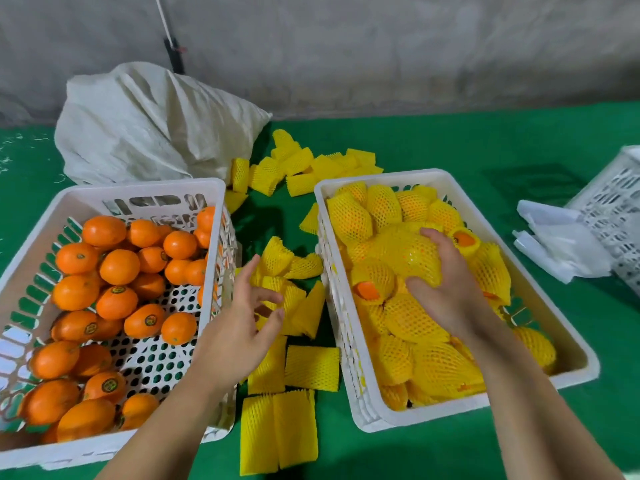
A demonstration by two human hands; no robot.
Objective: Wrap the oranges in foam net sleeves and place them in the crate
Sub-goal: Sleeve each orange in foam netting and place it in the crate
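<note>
the right hand [446,285] grasps a sleeved orange [405,251] to set it in the right crate [349,393], while, left of this crate, the left hand [242,323], fingers loose and holding nothing, reaches the empty foam sleeves [294,306] for the next fruit.

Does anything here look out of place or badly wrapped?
Yes. In the right crate, two oranges poke bare out of their sleeves, near the right hand. Loose sleeves lie scattered on the green surface between the crates.

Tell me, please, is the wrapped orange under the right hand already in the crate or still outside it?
In the crate: the right hand grips the wrapped orange on the pile inside the right crate.
</note>
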